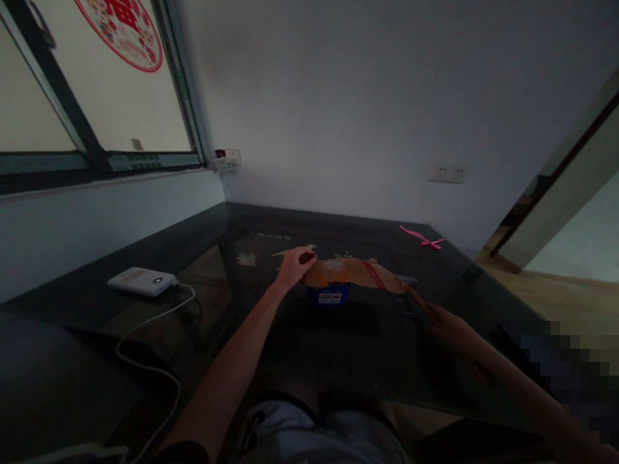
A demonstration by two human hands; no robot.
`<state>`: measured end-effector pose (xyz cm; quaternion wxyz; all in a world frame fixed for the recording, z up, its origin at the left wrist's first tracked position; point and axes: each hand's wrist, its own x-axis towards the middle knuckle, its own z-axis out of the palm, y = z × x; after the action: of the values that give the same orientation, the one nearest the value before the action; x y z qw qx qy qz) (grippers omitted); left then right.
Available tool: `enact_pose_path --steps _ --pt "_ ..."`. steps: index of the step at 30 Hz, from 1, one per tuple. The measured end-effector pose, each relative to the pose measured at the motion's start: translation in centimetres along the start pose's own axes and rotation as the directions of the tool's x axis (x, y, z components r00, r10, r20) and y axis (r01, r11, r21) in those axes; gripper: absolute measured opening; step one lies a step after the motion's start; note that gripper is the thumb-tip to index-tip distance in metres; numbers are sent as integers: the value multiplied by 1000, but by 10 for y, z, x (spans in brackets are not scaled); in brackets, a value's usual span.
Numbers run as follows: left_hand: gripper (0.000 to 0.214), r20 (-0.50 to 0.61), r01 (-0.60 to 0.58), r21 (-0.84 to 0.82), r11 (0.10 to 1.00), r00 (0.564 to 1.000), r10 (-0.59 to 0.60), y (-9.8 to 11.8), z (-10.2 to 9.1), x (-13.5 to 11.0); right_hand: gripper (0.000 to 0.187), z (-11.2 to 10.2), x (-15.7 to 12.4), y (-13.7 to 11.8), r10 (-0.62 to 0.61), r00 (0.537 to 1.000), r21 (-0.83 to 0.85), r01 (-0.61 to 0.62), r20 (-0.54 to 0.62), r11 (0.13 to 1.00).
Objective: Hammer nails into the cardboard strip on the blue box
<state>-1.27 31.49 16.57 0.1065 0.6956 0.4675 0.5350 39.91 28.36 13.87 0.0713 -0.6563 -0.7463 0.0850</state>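
An orange-brown patterned strip (pixel 358 273), with a red band across its right part, stretches between my two hands. My left hand (pixel 294 265) is closed in a pinch at its left end, thumb and forefinger curled together. The narrow right end of the strip lies in the fingers of my right hand (pixel 447 322), which is dim and partly blurred. Just below the strip, a blue container (pixel 329 295) with a white label stands on the dark glossy table (pixel 358 361). The strip covers the container's top. A pale, thin pointed piece shows behind my left hand.
To the left lies a white power bank (pixel 142 281) with a white cable (pixel 145 320) running toward me. A pink ribbon (pixel 425 241) rests near the far right edge. Small dark thin pieces (pixel 258 288) lie left of the container. The wall (pixel 329 116) borders the table's back.
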Motion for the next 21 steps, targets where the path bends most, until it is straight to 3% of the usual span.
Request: enact_pose_path --steps 3,7,12,17,18,21 --pt "9 -6 -7 16 1000 1000 7 0 0 0 49 -13 3 3 22 991 339 -67 134 939" --pt "8 -20 -1 14 1000 1000 2 0 0 0 52 -33 5 -4 101 969 642 -225 225 733" --pt "9 2 17 8 1000 1000 -17 3 0 -1 56 -66 -9 -35 -43 994 832 -58 98 552" --pt "9 2 39 24 999 999 -39 6 -1 -1 54 -94 -31 -88 -143 985 814 161 -97 558" --pt "9 4 41 26 999 999 -42 5 -1 -1 53 -95 -33 -100 -167 979 832 190 -119 521" --pt "11 5 39 30 999 999 -39 3 -1 0 55 -87 -36 -136 -268 958 937 180 -98 300"
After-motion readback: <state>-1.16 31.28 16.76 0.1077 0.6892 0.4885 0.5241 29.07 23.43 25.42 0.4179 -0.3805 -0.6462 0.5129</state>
